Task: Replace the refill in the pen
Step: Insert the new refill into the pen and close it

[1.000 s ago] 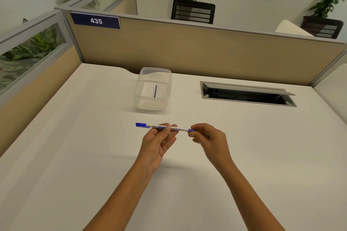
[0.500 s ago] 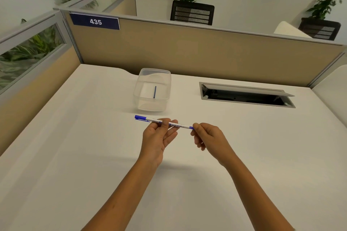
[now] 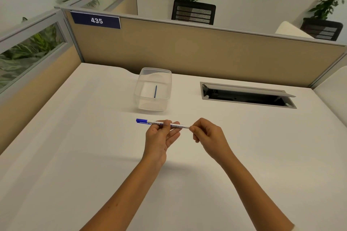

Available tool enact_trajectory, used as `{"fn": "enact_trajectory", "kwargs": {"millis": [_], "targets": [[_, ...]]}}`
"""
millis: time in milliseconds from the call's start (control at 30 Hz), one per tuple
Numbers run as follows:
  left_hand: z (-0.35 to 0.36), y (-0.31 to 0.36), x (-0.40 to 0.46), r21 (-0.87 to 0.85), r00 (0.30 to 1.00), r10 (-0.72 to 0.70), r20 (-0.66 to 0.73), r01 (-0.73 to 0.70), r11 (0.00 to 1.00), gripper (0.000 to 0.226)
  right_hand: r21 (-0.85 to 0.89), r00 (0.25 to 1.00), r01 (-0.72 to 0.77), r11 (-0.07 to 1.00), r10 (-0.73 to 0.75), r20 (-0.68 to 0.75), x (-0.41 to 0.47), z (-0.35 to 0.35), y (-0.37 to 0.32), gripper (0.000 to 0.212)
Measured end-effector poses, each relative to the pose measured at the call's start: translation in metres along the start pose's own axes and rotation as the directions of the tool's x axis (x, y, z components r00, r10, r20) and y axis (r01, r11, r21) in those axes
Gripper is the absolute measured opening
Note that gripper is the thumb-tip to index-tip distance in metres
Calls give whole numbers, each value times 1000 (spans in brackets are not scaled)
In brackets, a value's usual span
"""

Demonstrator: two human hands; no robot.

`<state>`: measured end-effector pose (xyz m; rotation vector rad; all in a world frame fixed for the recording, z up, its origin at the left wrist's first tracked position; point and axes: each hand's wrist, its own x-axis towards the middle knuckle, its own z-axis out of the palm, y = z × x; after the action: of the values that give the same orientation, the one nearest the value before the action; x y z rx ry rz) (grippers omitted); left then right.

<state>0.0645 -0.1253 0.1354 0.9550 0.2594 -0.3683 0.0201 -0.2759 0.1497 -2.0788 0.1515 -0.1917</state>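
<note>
Two bare hands hold one slim white pen with a blue cap (image 3: 162, 124) above the white worktop (image 3: 75, 155). The left hand (image 3: 161, 137) pinches its middle; the right hand (image 3: 206, 135) grips its right end. The pen lies nearly level, left to right, cap pointing left. Farther back stands one clear plastic tub (image 3: 153, 90) holding one thin blue refill (image 3: 155, 91), which points away from the person.

Both forearms extended forward; left hand (image 3: 161, 137) palm-up, fingers pinched closed; right hand (image 3: 206, 134) knuckles-up, fingertips pinched closed.
</note>
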Motion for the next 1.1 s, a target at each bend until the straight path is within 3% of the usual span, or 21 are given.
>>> {"fn": "enact_trajectory", "kwargs": {"millis": [67,133,300,400,500,633,700,733,800,833,867,900,967,1000,1100], "targets": [[-2,1,1,7,1000,-2,17,2,1000,11,-57,996,83,995,-84,-8,0,0,2,11],[-4,3,2,28,1000,10,25,-10,1000,11,-38,998,51,998,-50,25,0,-1,2,11],[-6,5,3,72,998,45,43,-48,996,10,201,921,-347,916,292,256,5,-9,-7,45],[-5,4,2,71,997,57,56,-60,996,10,323,837,-506,800,365,407,6,-9,-10,42],[-3,4,2,55,998,45,38,-47,997,9,390,842,-518,761,374,389,7,-4,-12,38],[1,6,1,26,1000,19,1,-19,999,10,261,949,-282,923,229,215,7,2,-10,34],[3,8,0,-6,1000,5,4,-5,1000,10,20,999,6,1000,-7,52,5,5,-7,28],[3,9,0,-22,1000,-4,11,4,1000,10,-172,983,180,969,-185,-10,4,5,-5,24],[4,12,0,-44,999,-18,30,19,999,11,-491,870,438,753,-493,19,5,0,-3,16],[4,13,-1,-49,999,-17,41,19,999,11,-551,834,487,678,-548,63,7,-3,0,15],[4,14,-1,-48,999,-9,52,11,999,11,-537,844,489,688,-529,89,8,-6,1,16],[3,15,-2,-42,998,6,62,-3,999,11,-456,891,436,776,-444,95,9,-8,-1,19],[3,16,-2,-18,996,40,77,-39,999,11,-76,980,152,985,-140,139,8,-9,-6,30],[3,16,-2,-5,995,56,86,-56,998,11,133,983,-29,991,5,181,7,-9,-9,36],[5,14,-3,23,989,90,113,-93,995,12,500,862,-491,713,318,393,8,-11,-14,41]]}}
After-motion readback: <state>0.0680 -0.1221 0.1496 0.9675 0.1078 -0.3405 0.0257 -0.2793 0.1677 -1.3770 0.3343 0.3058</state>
